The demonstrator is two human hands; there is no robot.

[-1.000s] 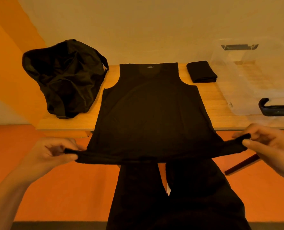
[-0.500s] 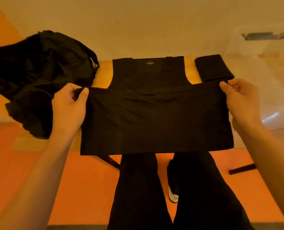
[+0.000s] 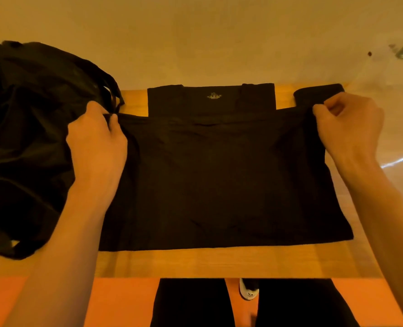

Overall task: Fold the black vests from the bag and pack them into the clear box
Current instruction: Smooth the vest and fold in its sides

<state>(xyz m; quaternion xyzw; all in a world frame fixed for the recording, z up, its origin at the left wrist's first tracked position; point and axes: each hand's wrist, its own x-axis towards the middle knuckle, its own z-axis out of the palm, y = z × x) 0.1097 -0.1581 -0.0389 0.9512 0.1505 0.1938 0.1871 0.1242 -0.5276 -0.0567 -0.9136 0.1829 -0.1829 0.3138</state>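
Vest flat on worktop, hem doubled up toward chest. Left hand and right hand pinch hem corners. First fold nearly laid; next likely release, smooth, fold sides.

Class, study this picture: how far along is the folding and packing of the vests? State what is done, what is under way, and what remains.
Done: one folded vest lies on the table, outside the clear box. Under way: the left hand and right hand pinch the hem corners of a second vest, folded in half. Left: finish folding, pack both; whether the bag holds more cannot be seen.
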